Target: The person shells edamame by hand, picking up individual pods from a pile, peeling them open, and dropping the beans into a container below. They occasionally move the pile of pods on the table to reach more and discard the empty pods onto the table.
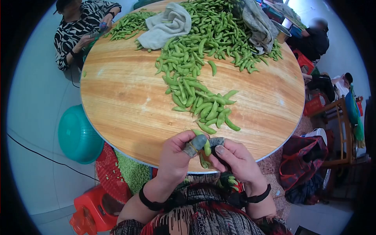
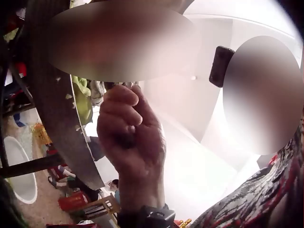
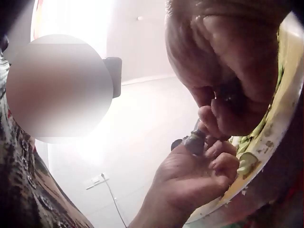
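In the head view, my left hand pinches a green soybean pod near the table's front edge. A grey cover is on the left thumb. Meeting it from the other side, my right hand grips the same pod with curled fingers, a grey wrap around one finger. Another pod shows just below the fingers. The right wrist view has the left hand beneath the large near right hand. Curled fingers of the left hand hide the pod in the left wrist view.
Loose pods trail across the round wooden table from a big heap. Cloths lie on the heap. Below stand a teal basin, a red stool and shelled beans. Another person sits at the far left.
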`<state>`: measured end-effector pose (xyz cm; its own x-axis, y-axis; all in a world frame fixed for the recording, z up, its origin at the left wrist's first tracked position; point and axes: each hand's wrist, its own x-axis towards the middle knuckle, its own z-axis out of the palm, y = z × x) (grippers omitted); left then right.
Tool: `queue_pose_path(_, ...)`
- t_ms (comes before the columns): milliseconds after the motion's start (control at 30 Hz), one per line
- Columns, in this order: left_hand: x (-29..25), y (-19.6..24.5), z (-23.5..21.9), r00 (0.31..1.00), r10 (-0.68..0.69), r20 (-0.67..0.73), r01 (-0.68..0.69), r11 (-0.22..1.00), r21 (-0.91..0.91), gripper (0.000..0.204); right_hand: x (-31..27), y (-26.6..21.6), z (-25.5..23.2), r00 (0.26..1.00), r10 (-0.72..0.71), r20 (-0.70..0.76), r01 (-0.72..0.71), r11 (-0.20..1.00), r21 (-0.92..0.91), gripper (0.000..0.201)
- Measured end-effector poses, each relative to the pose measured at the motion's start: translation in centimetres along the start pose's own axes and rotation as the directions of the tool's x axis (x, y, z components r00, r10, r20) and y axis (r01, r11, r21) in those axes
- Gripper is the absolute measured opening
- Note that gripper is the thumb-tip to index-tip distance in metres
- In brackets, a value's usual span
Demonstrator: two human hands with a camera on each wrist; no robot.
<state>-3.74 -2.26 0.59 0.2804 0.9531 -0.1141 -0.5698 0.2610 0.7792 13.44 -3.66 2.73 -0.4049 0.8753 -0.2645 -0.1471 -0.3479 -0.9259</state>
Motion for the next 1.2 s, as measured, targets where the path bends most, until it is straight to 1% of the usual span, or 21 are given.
queue_pose_path(167, -0.2, -0.6, -0.5, 0.999, 0.030, 0.041, -0.032, 0.998, 0.061, 0.017, -0.1, 0.4, -0.5, 1.000, -0.020, 0.002, 0.020, 0.993, -0.118, 0.023)
queue_pose_path(233, -0.1, -0.8, -0.3, 0.996, 0.056, 0.067, -0.060, 0.996, 0.064, 0.017, -0.2, 0.6, 0.2, 0.999, -0.037, -0.018, 0.035, 0.996, -0.085, 0.022)
queue_pose_path(300, -0.2, -0.6, 0.6, 0.975, 0.204, 0.090, -0.222, 0.922, 0.318, 0.016, -0.3, 0.5, 0.4, 0.998, -0.050, -0.039, 0.048, 0.998, -0.051, 0.021)
queue_pose_path(333, -0.1, -0.4, 0.7, 0.975, 0.206, 0.087, -0.223, 0.922, 0.316, 0.016, -0.4, 0.3, 0.4, 0.999, -0.045, -0.024, 0.044, 0.998, -0.050, 0.021)
queue_pose_path(400, 0.1, 0.1, 0.5, 0.989, 0.030, 0.148, -0.028, 1.000, -0.010, 0.014, -0.5, 0.4, 0.2, 0.999, -0.035, -0.005, 0.035, 0.998, -0.049, 0.021)
queue_pose_path(433, 0.2, 0.2, 0.2, 0.989, 0.031, 0.146, -0.029, 1.000, -0.011, 0.014, -0.5, 0.7, 0.0, 1.000, -0.007, 0.017, 0.006, 0.998, 0.060, 0.020)
queue_pose_path(467, 0.5, 0.2, -0.3, 0.979, -0.045, 0.201, 0.058, 0.997, -0.059, 0.012, -0.5, 0.8, 0.0, 0.999, 0.018, 0.042, -0.025, 0.985, 0.168, 0.020)
queue_pose_path(600, 1.3, 0.6, -1.2, 0.926, -0.216, 0.309, 0.279, 0.944, -0.176, 0.014, -0.3, 0.5, 0.3, 0.998, 0.058, 0.032, -0.064, 0.977, 0.205, 0.018)
queue_pose_path(633, 1.3, 0.6, -0.7, 0.927, -0.212, 0.310, 0.275, 0.945, -0.179, 0.014, -0.2, 0.3, 0.7, 0.998, 0.016, -0.055, -0.013, 0.998, 0.060, 0.017)
queue_pose_path(667, 1.0, 0.5, 0.4, 0.983, -0.141, 0.119, 0.117, 0.975, 0.190, 0.016, -0.2, 0.2, 1.0, 0.990, -0.039, -0.135, 0.027, 0.996, -0.089, 0.016)
queue_pose_path(700, 0.9, 0.7, 1.2, 0.999, 0.008, -0.032, 0.011, 0.834, 0.551, 0.018, -0.1, 0.3, 1.0, 0.990, -0.041, -0.133, 0.028, 0.995, -0.095, 0.016)
queue_pose_path(733, 1.0, 1.2, 1.6, 0.997, 0.080, -0.018, -0.042, 0.691, 0.722, 0.021, 0.2, 0.3, 0.9, 0.960, -0.229, -0.164, 0.148, 0.906, -0.395, 0.014)
queue_pose_path(767, 1.2, 1.0, 1.4, 0.996, 0.089, -0.016, -0.050, 0.693, 0.719, 0.021, 0.4, 0.2, 0.7, 0.901, -0.412, -0.134, 0.230, 0.716, -0.659, 0.013)
queue_pose_path(833, 1.6, 0.2, 0.6, 0.990, 0.137, 0.004, -0.107, 0.750, 0.652, 0.023, 0.6, -0.7, 0.5, 0.914, -0.378, -0.149, 0.195, 0.730, -0.655, 0.012)
queue_pose_path(900, 1.9, -0.2, -0.3, 0.990, 0.137, 0.040, -0.131, 0.764, 0.631, 0.025, 0.9, -1.1, 0.0, 0.955, -0.251, -0.157, 0.115, 0.802, -0.586, 0.013)
queue_pose_path(967, 1.9, 0.0, -0.5, 0.988, 0.132, 0.079, -0.152, 0.776, 0.612, 0.027, 1.6, -0.7, -0.5, 0.960, -0.236, -0.150, 0.128, 0.848, -0.515, 0.014)
queue_pose_path(1033, 1.8, 0.5, -0.3, 0.999, 0.012, 0.041, -0.023, 0.957, 0.289, 0.027, 2.1, -0.2, -0.9, 0.965, -0.220, -0.143, 0.137, 0.887, -0.441, 0.014)
queue_pose_path(1067, 1.9, 0.4, -0.5, 0.999, 0.016, 0.042, -0.027, 0.957, 0.288, 0.027, 2.3, 0.3, -1.1, 0.964, -0.226, -0.144, 0.140, 0.883, -0.448, 0.014)
queue_pose_path(1133, 2.0, 0.3, -0.9, 0.995, -0.096, -0.009, 0.096, 0.995, 0.001, 0.026, 2.3, 0.2, -0.7, 0.963, -0.230, -0.138, 0.145, 0.878, -0.456, 0.014)
queue_pose_path(1167, 1.8, 0.4, -0.6, 0.996, -0.093, -0.010, 0.093, 0.996, 0.003, 0.026, 2.3, 0.0, 0.2, 0.940, -0.313, -0.135, 0.218, 0.856, -0.469, 0.014)
queue_pose_path(1200, 1.5, 0.8, 0.3, 0.988, -0.108, -0.110, 0.105, 0.994, -0.033, 0.028, 2.3, -0.3, 1.1, 0.910, -0.394, -0.132, 0.288, 0.827, -0.482, 0.015)
